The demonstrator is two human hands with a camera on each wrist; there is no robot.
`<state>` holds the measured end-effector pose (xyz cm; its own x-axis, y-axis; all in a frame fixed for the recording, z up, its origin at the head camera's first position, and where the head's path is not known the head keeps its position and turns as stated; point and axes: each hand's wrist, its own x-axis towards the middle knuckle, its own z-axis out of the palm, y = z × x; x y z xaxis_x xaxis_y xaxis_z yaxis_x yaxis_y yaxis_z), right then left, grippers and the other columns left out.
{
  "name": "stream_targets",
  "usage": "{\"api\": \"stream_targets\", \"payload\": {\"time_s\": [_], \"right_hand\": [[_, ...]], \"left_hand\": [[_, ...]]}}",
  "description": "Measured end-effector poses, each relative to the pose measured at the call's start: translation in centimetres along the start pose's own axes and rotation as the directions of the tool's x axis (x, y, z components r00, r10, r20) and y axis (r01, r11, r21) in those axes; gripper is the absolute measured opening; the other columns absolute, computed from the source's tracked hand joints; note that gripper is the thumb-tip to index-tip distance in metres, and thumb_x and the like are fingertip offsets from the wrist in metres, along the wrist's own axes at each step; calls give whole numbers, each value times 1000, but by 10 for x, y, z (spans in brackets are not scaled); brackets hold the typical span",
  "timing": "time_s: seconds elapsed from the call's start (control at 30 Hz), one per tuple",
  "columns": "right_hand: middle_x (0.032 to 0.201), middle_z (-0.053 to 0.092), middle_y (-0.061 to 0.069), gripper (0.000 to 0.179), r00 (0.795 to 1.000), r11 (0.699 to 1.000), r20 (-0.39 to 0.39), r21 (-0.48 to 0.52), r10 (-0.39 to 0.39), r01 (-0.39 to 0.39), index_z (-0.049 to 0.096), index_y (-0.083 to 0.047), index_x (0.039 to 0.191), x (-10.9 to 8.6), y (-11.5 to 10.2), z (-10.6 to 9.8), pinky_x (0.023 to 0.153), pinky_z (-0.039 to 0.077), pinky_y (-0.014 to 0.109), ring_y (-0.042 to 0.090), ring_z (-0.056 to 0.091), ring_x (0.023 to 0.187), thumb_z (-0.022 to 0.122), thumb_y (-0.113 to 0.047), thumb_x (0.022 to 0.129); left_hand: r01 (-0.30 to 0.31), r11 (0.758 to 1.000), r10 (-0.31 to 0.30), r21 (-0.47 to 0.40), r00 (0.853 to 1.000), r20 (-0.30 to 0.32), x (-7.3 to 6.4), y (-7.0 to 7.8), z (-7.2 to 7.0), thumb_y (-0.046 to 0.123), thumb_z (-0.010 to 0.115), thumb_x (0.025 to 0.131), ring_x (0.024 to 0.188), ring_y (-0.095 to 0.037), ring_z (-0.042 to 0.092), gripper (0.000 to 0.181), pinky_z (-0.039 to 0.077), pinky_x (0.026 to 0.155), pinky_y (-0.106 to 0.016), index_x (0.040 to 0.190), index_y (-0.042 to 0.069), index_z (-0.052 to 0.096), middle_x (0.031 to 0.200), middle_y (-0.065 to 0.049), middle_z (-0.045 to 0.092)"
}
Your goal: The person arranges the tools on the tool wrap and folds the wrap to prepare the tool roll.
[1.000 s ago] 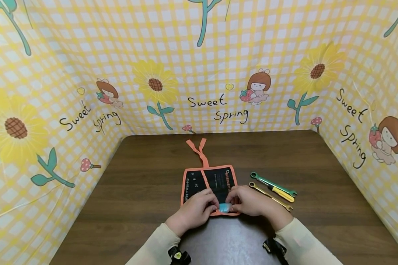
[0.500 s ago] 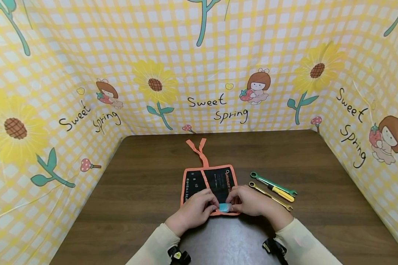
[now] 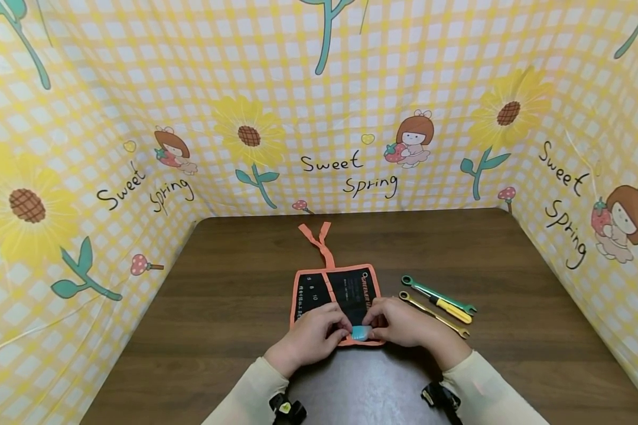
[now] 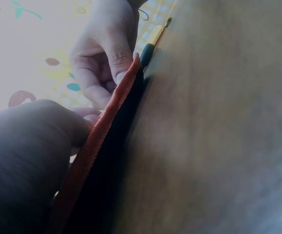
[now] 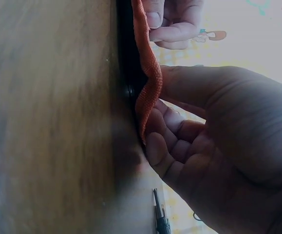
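Observation:
A black tool pouch (image 3: 348, 292) with orange trim and white print lies on the table before me. My left hand (image 3: 312, 332) pinches it near its front edge. Across from it, my right hand (image 3: 399, 320) grips the same front part, thumb and fingers curled. Between the fingertips shows a small light-blue piece (image 3: 360, 333); its kind is unclear. In the left wrist view the orange edge (image 4: 106, 119) stands up between both hands. The right wrist view has this orange edge (image 5: 149, 73) bent in waves beside my thumb. The fingertips behind the edge are partly hidden.
Right of the pouch lie a green ratchet wrench (image 3: 430, 291), a yellow-handled tool (image 3: 453, 311) and a gold ratchet wrench (image 3: 430, 313). Orange ties (image 3: 321, 245) stretch from the pouch's far edge. A yellow checked cloth (image 3: 329, 106) encloses the brown table (image 3: 218, 330) at the back and sides.

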<state>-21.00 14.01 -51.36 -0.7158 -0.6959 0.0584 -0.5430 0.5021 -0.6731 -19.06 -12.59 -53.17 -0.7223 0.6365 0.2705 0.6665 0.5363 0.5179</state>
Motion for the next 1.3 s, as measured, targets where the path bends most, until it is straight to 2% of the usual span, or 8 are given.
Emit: {"api": "stream_targets", "payload": {"time_s": [0.2,0.33,0.5,0.6,0.87,1.13,1.3], "right_hand": [[90,62,-5,10,1000,1000,-1,-2,-1,1,80,-17,100,0,1,0,69,51,27,6,57,77,83,-13,91],[90,62,-6,10,1000,1000,2,-4,7,-7,80,-18,101,0,2,0,70,51,27,6,57,78,83,-16,91],[90,62,-6,11,1000,1000,2,-1,22,-22,80,-18,102,0,2,-1,71,52,27,7,57,79,83,-15,92],[92,63,-6,11,999,999,-2,-2,33,-33,80,-18,102,-1,2,-2,71,52,28,7,58,79,82,-14,92],[102,66,-10,10,996,999,-73,0,54,-54,80,-18,103,-4,4,-5,76,52,30,7,59,84,79,-13,94],[93,62,-10,11,990,997,-121,39,78,-74,79,-16,106,-10,12,-18,71,53,30,9,59,78,77,-12,96],[92,62,-11,11,979,995,-179,28,98,-94,79,-16,107,-17,19,-29,71,52,30,10,58,79,78,-12,96]], "left_hand": [[13,998,-13,55,1000,-13,1,-4,-3,27,72,102,77,4,54,6,49,70,-19,102,31,76,98,19,58],[37,993,-36,115,999,-11,2,-7,-5,24,67,105,77,0,55,13,49,70,-22,107,30,78,99,17,59],[89,988,-96,130,994,51,2,-11,-9,15,59,108,84,-2,58,27,51,75,-25,117,31,79,102,15,59],[106,987,-117,119,989,88,2,-12,-11,15,59,108,83,-1,56,28,50,75,-24,119,32,79,101,15,58],[100,992,-108,83,989,102,2,-13,-16,20,68,105,83,-2,55,16,51,77,-23,110,30,79,98,13,56],[65,993,-73,94,994,76,2,-16,-17,16,71,102,86,-5,59,13,54,80,-26,104,28,74,102,10,60],[69,993,-76,100,994,73,2,-18,-16,15,71,102,85,-5,57,12,53,78,-25,102,27,73,101,11,59]]}}
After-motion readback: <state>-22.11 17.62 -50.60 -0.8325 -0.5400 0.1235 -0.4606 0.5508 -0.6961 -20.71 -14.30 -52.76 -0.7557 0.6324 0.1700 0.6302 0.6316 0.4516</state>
